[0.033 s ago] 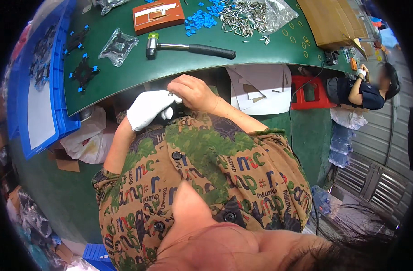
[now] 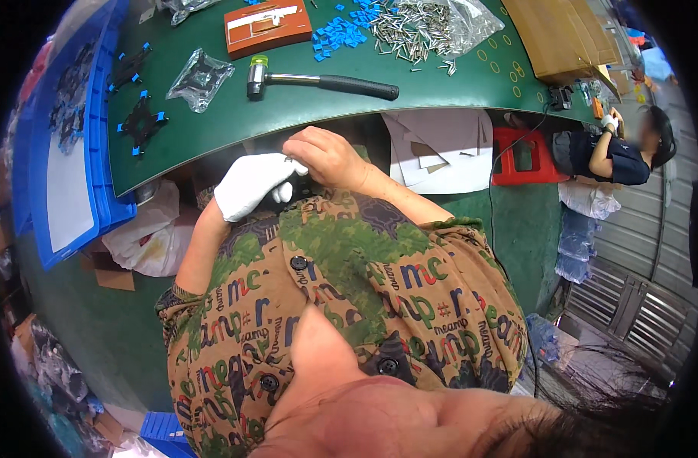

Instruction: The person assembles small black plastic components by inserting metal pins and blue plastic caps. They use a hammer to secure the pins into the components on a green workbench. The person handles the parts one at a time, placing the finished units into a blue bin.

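Observation:
My left hand (image 2: 257,183), in a white glove, is closed with its fingers curled, just in front of the table's near edge. Against its fingertips rests my right hand (image 2: 326,158), bare and closed in a pinch. A dark patch shows between and below the two hands; what they hold is mostly hidden. On the table beyond them lies a mallet (image 2: 322,80) with a black grip and a yellow-green end. Farther left sit a black X-shaped bracket (image 2: 141,124) with blue tips and a similar dark piece in a clear plastic bag (image 2: 200,80).
A blue bin (image 2: 97,175) stands at the table's left end. At the back are an orange-brown box (image 2: 269,37), blue clips (image 2: 337,38), a heap of metal pins (image 2: 410,32) and a cardboard box (image 2: 555,38). A red stool (image 2: 526,156) and another person (image 2: 620,149) are at right.

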A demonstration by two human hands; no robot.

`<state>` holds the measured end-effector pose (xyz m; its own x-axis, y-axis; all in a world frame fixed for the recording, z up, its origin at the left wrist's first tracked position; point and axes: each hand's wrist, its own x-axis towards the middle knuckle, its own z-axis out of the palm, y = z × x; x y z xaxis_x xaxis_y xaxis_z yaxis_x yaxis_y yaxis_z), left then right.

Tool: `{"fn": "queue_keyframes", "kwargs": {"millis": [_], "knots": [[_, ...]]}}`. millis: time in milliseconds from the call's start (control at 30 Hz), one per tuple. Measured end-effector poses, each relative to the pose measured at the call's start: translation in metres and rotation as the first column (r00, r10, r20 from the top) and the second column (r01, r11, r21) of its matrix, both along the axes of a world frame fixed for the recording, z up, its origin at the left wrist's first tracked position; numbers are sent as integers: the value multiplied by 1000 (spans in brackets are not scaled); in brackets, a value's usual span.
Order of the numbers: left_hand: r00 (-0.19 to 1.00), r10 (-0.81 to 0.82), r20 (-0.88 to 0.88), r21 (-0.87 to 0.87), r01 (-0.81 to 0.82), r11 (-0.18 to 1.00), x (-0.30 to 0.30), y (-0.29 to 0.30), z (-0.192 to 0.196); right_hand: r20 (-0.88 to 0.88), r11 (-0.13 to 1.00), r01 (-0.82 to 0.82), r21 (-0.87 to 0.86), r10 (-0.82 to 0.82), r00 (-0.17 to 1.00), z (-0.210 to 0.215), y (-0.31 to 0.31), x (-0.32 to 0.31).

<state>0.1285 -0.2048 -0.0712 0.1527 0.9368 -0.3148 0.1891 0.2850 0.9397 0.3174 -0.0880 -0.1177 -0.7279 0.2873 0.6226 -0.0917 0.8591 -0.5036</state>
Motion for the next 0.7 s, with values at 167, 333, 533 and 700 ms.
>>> {"fn": "queue_keyframes", "kwargs": {"millis": [167,333,533,700], "knots": [[999,39,5,43,-39,998,5,-7,-6,7,1000,-12,17,12,1000,-4,-1,2],[996,76,36,32,-77,996,6,-9,-13,-1,1000,15,1,-15,1000,-7,-3,1],[996,83,-18,73,-82,994,10,-13,-9,7,982,152,116,-154,988,36,23,22],[994,103,46,-56,-100,993,15,-5,3,163,907,390,160,-415,895,73,101,27]]}}
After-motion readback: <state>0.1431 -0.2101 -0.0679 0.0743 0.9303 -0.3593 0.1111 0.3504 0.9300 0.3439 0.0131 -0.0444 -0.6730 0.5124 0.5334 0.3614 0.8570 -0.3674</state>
